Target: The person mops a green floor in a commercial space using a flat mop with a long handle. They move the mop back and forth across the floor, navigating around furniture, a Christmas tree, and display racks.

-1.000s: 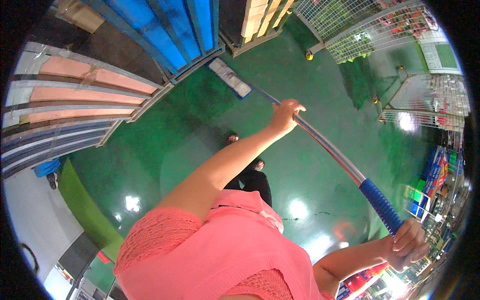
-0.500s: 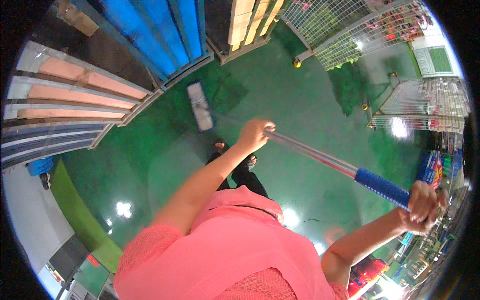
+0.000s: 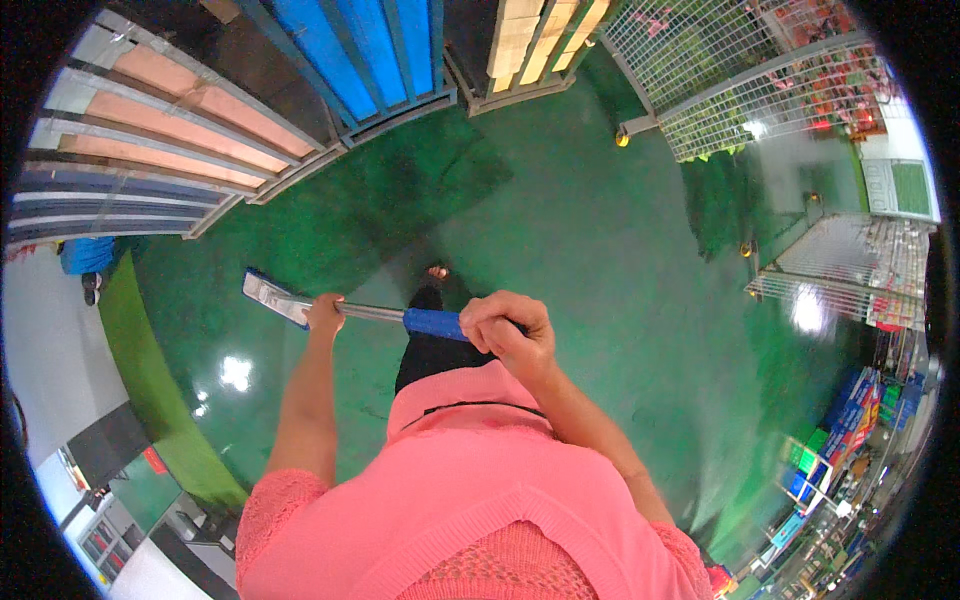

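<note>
A flat mop (image 3: 272, 297) with a pale rectangular head and a blue rim rests on the green floor to my left. Its metal pole (image 3: 372, 312) slants across the front of my body. My left hand (image 3: 325, 312) is closed round the lower pole, close to the mop head. Higher up, my right hand (image 3: 510, 328) grips the end of the blue handle sleeve (image 3: 433, 323), in front of my waist. Both arms reach forward from pink sleeves. One of my feet (image 3: 437, 272) shows just beyond the pole.
Slatted racks with pinkish panels (image 3: 190, 120), blue panels (image 3: 350, 55) and yellowish boards (image 3: 520, 40) line the far left. Wire mesh carts on yellow casters (image 3: 622, 139) stand at the right. Boxes and goods (image 3: 850, 420) crowd the right edge. A lighter green strip (image 3: 160, 370) runs along the left wall.
The mop head has swung left and nearer to me. My right hand has come in from the far right to my waist; my left hand has moved left and lower.
</note>
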Demonstrator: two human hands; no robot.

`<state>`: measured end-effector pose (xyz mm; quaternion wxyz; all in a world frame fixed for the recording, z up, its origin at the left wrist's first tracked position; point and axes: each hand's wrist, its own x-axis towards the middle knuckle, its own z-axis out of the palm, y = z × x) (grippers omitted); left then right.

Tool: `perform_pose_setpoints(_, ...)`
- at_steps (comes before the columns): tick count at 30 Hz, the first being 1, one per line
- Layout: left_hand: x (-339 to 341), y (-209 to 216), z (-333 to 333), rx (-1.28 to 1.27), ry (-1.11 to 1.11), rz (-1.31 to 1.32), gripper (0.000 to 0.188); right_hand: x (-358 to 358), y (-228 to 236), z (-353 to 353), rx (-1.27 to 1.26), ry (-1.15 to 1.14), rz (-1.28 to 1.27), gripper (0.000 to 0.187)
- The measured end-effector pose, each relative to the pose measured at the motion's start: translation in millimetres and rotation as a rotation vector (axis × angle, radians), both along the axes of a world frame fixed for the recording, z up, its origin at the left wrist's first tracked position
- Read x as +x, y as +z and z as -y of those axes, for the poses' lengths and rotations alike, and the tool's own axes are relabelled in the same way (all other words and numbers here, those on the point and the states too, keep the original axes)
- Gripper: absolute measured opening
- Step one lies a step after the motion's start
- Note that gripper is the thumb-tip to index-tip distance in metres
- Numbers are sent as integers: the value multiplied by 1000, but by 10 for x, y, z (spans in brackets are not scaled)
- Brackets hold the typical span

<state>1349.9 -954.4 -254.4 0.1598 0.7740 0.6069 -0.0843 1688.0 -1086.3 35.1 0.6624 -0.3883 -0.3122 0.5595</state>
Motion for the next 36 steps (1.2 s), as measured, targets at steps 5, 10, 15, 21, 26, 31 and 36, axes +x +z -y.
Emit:
perform_pose_setpoints(5, 816, -138, 161, 35, 0, 457, 21, 658, 334, 252, 185, -180, 33, 14)
perform_pose_setpoints(10, 2620, 683, 547, -109, -208, 728, 22, 1586, 1029, 938, 391, -425, 148, 13)
perform_pose_setpoints(15, 4006, 975, 931, -46, -393, 830, 20, 2166, 1533, 1694, 495, -526, 338, 19)
perform_pose_setpoints(21, 5367, 1047, 1123, -2, -489, 995, 20, 2806, 1719, 2104, 553, -580, 537, 11)
perform_pose_setpoints(26, 6455, 1196, 1245, -111, -597, 1107, 20, 3646, 1573, 3050, 715, -844, 384, 15)
perform_pose_setpoints(31, 7412, 1142, 1200, -198, -600, 1050, 17, 4217, 1830, 2250, 688, -931, 388, 18)
perform_pose_setpoints(36, 8213, 1101, 1085, -337, -726, 1044, 18, 4791, 1854, 1936, 481, -873, 623, 33)
